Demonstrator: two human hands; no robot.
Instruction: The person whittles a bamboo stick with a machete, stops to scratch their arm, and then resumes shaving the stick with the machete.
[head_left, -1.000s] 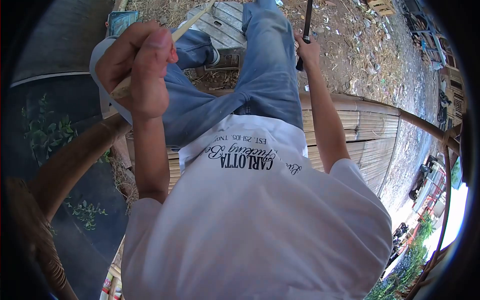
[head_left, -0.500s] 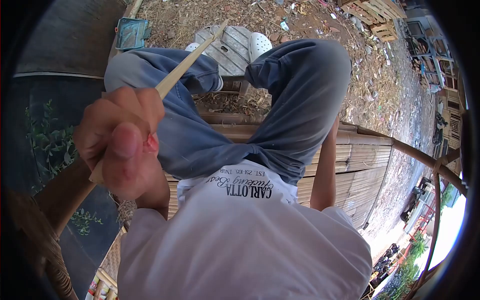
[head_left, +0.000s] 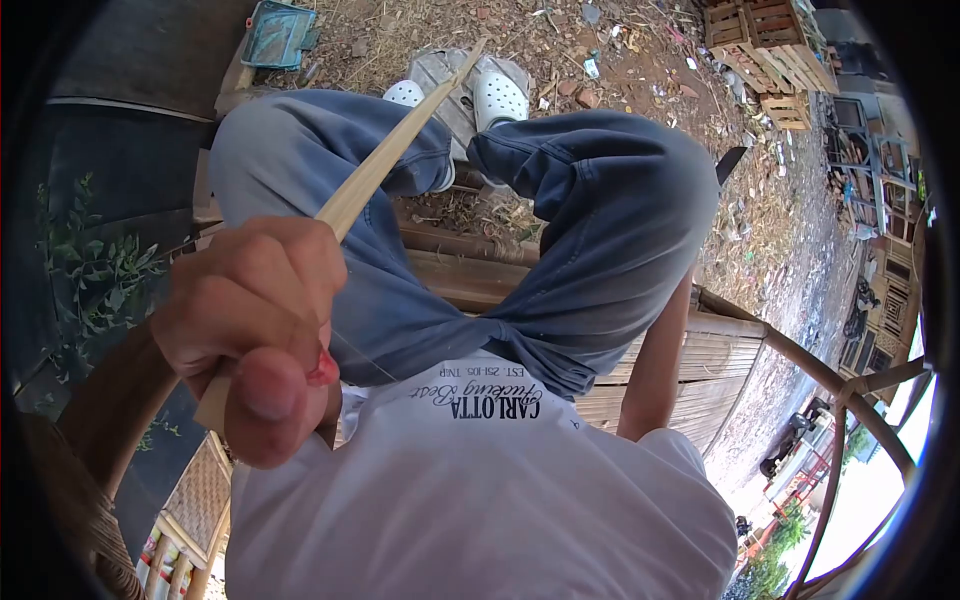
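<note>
In the head view, my left hand point(head_left: 258, 310) is closed around a long pale strip of wood or bamboo point(head_left: 385, 155). The strip slants up to the right over my left leg, and its thin tip lies over the small stool point(head_left: 455, 122). A short butt end shows below my fist. There is a red mark on this hand near the thumb. My right forearm point(head_left: 655, 375) runs down behind my right thigh, which hides the right hand. Just past my right knee, a dark flat blade-like piece point(head_left: 731, 163) sticks out; what holds it is hidden.
White shoes point(head_left: 500, 100) rest on the stool. A blue-green plastic tray point(head_left: 280, 36) lies at the upper left, wooden crates point(head_left: 770, 45) at the upper right. Slatted bamboo point(head_left: 700, 385) is beneath me, with a pole point(head_left: 800, 355) at the right and a dark panel point(head_left: 130, 160) at the left.
My left hand and the strip have moved slightly right and down in the view. The dark blade-like piece has appeared beside my right knee. The view has shifted a little.
</note>
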